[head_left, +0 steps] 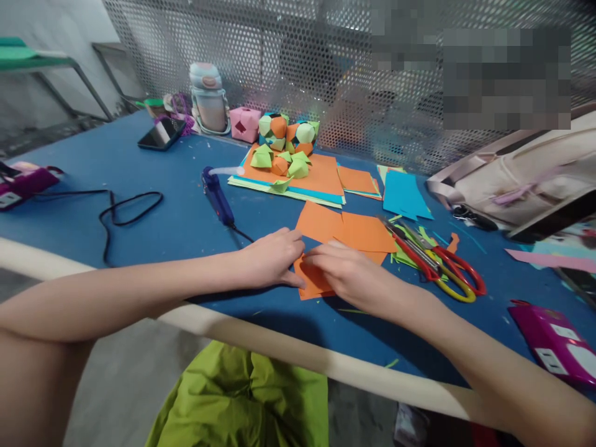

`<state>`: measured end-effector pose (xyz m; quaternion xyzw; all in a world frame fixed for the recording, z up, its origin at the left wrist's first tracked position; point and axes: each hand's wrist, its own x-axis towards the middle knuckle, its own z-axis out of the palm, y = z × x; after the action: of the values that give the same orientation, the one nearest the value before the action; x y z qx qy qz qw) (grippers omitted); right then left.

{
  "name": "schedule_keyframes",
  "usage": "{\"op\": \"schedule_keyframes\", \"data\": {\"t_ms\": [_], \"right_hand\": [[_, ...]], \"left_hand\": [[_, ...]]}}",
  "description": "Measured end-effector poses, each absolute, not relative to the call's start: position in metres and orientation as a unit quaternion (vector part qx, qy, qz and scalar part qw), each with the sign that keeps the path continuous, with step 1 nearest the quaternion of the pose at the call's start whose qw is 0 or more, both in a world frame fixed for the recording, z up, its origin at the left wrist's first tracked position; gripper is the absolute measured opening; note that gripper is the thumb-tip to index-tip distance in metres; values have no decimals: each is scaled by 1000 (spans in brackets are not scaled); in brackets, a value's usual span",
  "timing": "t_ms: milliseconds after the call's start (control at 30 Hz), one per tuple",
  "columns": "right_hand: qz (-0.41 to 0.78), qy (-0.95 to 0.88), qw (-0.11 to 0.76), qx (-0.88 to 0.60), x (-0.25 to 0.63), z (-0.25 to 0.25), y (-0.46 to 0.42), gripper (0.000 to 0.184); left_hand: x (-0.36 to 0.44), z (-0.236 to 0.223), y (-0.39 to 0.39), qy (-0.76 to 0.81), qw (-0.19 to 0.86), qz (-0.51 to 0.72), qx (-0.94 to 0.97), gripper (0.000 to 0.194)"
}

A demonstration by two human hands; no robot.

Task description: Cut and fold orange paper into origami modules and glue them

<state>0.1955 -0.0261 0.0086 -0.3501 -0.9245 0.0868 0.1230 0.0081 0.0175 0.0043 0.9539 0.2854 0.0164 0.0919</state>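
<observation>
My left hand (277,256) rests at the left edge of a small orange paper square (316,285), fingers curled and thumb on the sheet. From the right, my right hand (351,270) bends its closed fingers onto the same paper, partly hiding it. More orange sheets (365,233) lie just beyond, one overlapping another. To the right, red-handled scissors (465,276), yellow-handled scissors (454,285) and a red utility knife (421,257) lie on green paper scraps (405,254). A blue glue gun (218,198) sits to the left with its cord running toward my left hand.
Folded paper pieces (279,164) sit on a stack of coloured paper (321,177) at the back, beside a pink paper cube (244,124) and a bottle (209,102). A phone (161,133) lies at back left; blue sheets (407,194) and a bag (521,167) are at right.
</observation>
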Motion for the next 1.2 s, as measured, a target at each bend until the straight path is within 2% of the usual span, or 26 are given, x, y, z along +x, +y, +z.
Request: {"op": "schedule_keyframes", "data": {"t_ms": [133, 300, 533, 600, 767, 967, 1200], "right_hand": [[88, -938, 108, -318, 194, -5, -9, 23], [130, -931, 96, -327, 224, 2, -37, 36], [135, -911, 105, -375, 259, 14, -72, 39], [123, -909, 112, -382, 256, 21, -70, 37], [67, -895, 195, -396, 224, 17, -51, 32], [72, -922, 180, -336, 199, -13, -42, 29], [38, -928, 159, -335, 207, -7, -50, 29]], "left_hand": [[8, 3, 17, 298, 96, 20, 949, 47], [9, 5, 16, 305, 95, 10, 947, 47], [9, 7, 16, 310, 108, 1, 945, 44], [9, 7, 16, 308, 105, 1, 946, 43], [8, 6, 16, 302, 102, 9, 948, 44], [5, 7, 13, 279, 104, 19, 955, 44], [7, 19, 11, 297, 65, -52, 951, 45]]}}
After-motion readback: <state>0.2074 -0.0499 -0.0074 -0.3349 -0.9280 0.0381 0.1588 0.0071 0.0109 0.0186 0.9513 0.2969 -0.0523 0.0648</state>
